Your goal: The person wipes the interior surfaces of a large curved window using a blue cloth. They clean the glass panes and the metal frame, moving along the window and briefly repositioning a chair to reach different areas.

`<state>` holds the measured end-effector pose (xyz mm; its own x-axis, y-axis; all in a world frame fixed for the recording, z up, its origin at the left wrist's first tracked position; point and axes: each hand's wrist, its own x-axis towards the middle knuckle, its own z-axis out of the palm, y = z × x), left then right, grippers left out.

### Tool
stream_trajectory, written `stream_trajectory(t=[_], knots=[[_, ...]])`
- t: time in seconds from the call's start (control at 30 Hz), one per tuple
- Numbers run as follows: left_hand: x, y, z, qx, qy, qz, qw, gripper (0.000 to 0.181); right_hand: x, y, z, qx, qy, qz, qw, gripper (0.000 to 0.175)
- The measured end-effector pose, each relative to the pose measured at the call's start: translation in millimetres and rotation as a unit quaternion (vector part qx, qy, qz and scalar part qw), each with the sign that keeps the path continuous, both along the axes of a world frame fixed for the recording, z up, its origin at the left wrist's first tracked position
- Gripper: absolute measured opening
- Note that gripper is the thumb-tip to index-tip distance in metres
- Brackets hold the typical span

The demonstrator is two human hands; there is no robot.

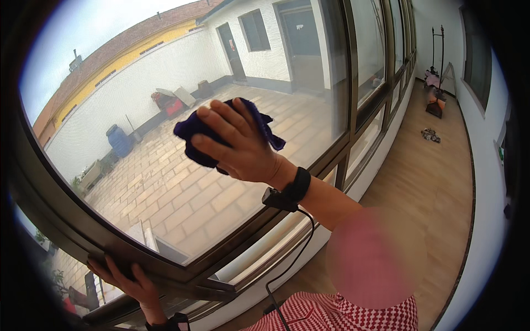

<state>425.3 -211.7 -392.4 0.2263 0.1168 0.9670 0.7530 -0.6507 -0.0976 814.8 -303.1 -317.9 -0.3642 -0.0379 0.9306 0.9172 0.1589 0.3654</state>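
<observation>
My right hand (236,140) presses a bunched dark purple cloth (198,151) against the window glass (165,198), fingers spread over it. One corner of the cloth sticks out past the right side of the hand. Lower left, my left hand (132,283) grips the dark metal window frame (136,244) at its bottom edge, with the thumb apart from the fingers. Black bands circle both wrists. From a small black device (279,199) at the right wrist, a black cable (304,236) runs down past the checked shirt.
More framed windows (370,53) continue along the wall to the right. On the wood-look floor (414,178) lies a small crumpled patterned item (430,135). A dark rack (441,58) stands at the far end. Outside are a paved yard and a blue barrel (120,140).
</observation>
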Motion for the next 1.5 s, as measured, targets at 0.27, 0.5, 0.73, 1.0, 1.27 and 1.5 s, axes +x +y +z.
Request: stream_trajectory(t=[0.27, 0.5, 0.73, 1.0, 1.27, 1.5], knots=[[8.0, -9.0, 8.1, -0.003, -0.001, -0.026, 1.0, 0.059, 99.8, -69.8, -37.6, 0.135, 0.562, 0.223, 0.785, 0.037], [46.3, -80.3, 19.6, -0.024, -0.07, -0.197, 0.978, 0.042, 16.6, -161.9, -96.9, -0.076, 0.643, 0.632, 0.425, 0.049], [184.9, -149.8, -13.4, -0.236, 0.202, -0.494, 0.812, 0.061, -59.9, -177.5, -109.7, -0.195, 0.732, 0.577, 0.306, 0.048], [192.8, -134.4, -39.7, -0.682, -0.066, -0.601, 0.411, 0.018, -43.5, -200.2, -169.3, -0.295, 0.766, 0.485, 0.301, 0.043], [183.9, -113.4, -40.8, -0.75, -0.256, -0.6, 0.109, 0.027, -38.3, -214.6, -190.6, -0.416, 0.713, 0.534, 0.182, 0.059], [185.5, -94.8, -42.1, -0.725, -0.324, -0.59, 0.148, 0.034, -47.3, -210.4, -194.9, -0.509, 0.68, 0.451, 0.275, 0.058]])
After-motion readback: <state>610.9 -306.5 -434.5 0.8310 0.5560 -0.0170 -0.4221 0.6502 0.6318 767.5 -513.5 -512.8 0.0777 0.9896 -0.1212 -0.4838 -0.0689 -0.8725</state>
